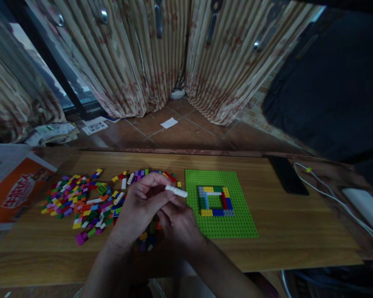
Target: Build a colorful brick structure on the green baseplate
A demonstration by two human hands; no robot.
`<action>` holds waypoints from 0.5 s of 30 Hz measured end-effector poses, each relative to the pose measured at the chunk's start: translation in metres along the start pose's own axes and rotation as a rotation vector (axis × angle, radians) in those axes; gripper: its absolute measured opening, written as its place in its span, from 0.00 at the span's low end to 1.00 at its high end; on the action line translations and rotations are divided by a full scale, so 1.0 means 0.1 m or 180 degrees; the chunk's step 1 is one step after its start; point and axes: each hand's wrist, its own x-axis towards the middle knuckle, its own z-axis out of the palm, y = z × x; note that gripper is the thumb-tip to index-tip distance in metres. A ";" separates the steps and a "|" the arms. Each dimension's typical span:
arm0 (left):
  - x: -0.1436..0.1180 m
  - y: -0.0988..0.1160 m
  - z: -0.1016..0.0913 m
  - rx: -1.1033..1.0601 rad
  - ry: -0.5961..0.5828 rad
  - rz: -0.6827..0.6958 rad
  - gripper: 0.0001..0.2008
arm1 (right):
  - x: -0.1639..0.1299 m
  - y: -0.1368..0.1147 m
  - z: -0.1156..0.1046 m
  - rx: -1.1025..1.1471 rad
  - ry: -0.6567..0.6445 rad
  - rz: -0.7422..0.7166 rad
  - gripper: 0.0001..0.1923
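A long white brick (pixel 176 191) is pinched between the thumb and index finger of my left hand (pixel 139 207), raised above the table. My right hand (pixel 182 219) is close against it, just below the brick. Its fingers are curled and partly covered by my left hand, so what they hold, if anything, is hidden. To the right lies a green baseplate (pixel 220 227), with a rectangular ring of bricks (pixel 217 212) in yellow, blue, green, grey and red built on it. Inside the ring's back edge a white brick (pixel 213 193) shows.
A spread of loose coloured bricks (pixel 70 190) covers the table's left side and continues behind and under my hands. A black phone (pixel 287 176) lies at the right, near a white cable (pixel 323 192) and a white box-shaped device (pixel 363 207). An orange-and-white bag (pixel 17 190) sits far left.
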 end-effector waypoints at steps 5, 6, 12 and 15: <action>0.02 -0.04 0.08 0.0059 0.0206 0.0046 0.05 | -0.15 0.06 -0.39 0.0125 0.0154 0.0300 0.10; 0.03 -0.04 0.12 0.0069 0.0252 0.0031 0.05 | -0.19 0.10 -0.49 0.0123 0.0263 0.0430 0.09; 0.04 -0.12 0.49 0.0063 0.0221 -0.0123 0.05 | -0.32 0.39 -1.04 0.0414 0.1109 0.0987 0.07; 0.04 -0.25 0.75 -0.0131 0.0064 -0.0202 0.05 | -0.34 0.48 -1.18 0.0691 0.0670 0.0818 0.09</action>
